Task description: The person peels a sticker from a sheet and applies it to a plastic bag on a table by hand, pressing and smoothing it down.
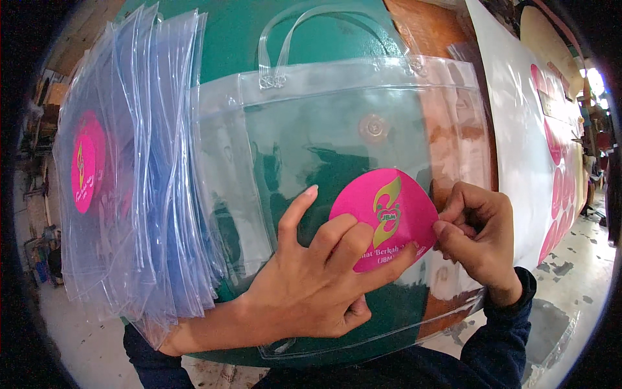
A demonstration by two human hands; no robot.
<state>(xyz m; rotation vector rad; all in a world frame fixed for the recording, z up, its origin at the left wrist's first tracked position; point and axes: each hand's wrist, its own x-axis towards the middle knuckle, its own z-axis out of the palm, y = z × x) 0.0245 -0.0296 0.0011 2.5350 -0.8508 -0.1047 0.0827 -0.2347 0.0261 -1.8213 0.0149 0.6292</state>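
A clear plastic bag with two looped handles lies flat in front of me. On its front is a round pink sticker with a yellow-green emblem and white lettering. My right hand pinches the sticker's right edge, which looks slightly lifted. Across the sticker's lower left lies my left hand, fingers spread, one finger stretched along the lower edge and another raised off to the left. A round clear snap button shows on the bag above the sticker.
At the left, a thick stack of clear plastic bags, with a pink sticker on the outer one, reaches over my left forearm. The tabletop is green with a brown wooden part. To the right hangs a white sheet bearing several round pink stickers.
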